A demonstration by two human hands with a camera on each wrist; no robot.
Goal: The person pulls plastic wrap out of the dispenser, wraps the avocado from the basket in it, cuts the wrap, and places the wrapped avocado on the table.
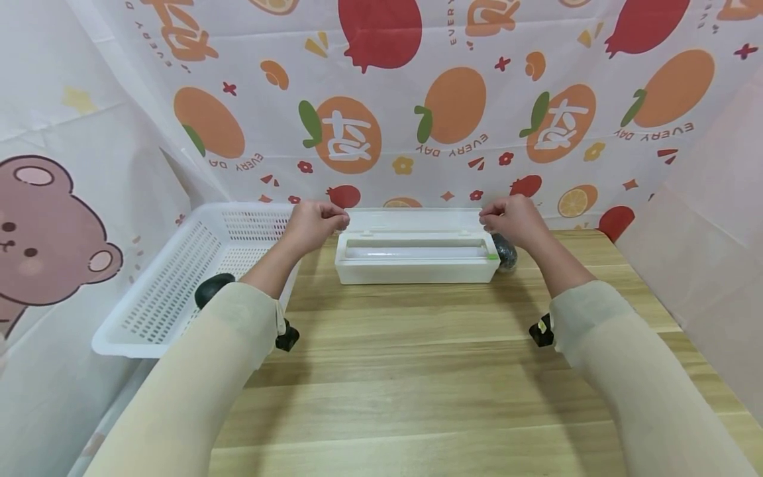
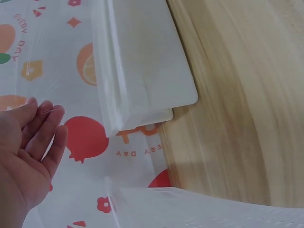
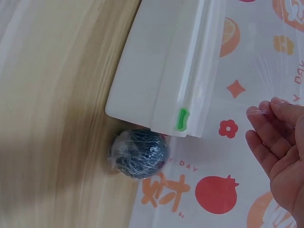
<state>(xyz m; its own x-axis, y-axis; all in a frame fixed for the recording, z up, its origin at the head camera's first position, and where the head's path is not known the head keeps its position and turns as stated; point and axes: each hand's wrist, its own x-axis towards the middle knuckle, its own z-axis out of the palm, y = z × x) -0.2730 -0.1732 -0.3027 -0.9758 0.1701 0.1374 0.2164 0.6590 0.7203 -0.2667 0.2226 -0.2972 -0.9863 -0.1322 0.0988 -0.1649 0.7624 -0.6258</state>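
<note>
A white cling film dispenser [image 1: 417, 273] stands at the table's back edge, its lid [image 1: 411, 219] raised and a film roll [image 1: 417, 252] inside. Above its left end, my left hand [image 1: 312, 225] pinches the edge of a clear sheet of cling film [image 2: 46, 90] between thumb and fingers. My right hand [image 1: 517, 218] pinches the sheet's other corner above the right end; creases fan from the fingertips in the right wrist view. The film is nearly invisible in the head view. Beside the dispenser's right end lies a dark round object [image 3: 139, 153] wrapped in film.
A white perforated basket [image 1: 113, 346] stands on the left with a dark green oval fruit or vegetable [image 1: 213, 288] in it, partly hidden by my left sleeve. A green slider [image 3: 182, 119] sits on the dispenser. Behind hangs a fruit-print curtain [image 1: 399, 119] over the wooden table [image 1: 405, 371].
</note>
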